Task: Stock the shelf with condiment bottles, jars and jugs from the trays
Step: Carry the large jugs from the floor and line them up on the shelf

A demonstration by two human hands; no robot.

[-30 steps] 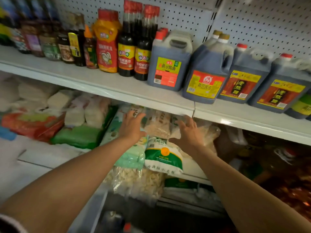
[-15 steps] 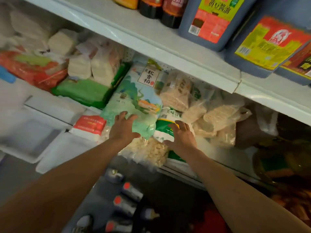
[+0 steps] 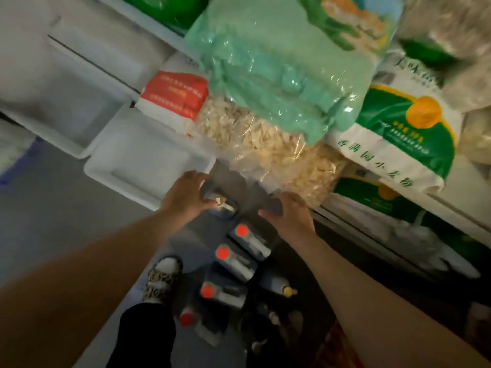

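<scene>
As the red-capped jugs (image 3: 240, 241) on the floor look heavy, rigid and slick, I reach with left hand (image 3: 186, 196) and right hand (image 3: 289, 215), grip seemingly unclosed, toward the top handles.

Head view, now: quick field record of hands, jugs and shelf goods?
left hand: reaching down to the top of a dark jug, grip unclear
right hand: lowered beside that jug, fingers curled, hold unclear
floor stock: row of red-capped jugs
shelf above: green bag on a clear bag of pale strips, white-and-green sack to the right
blur: moderate
</scene>
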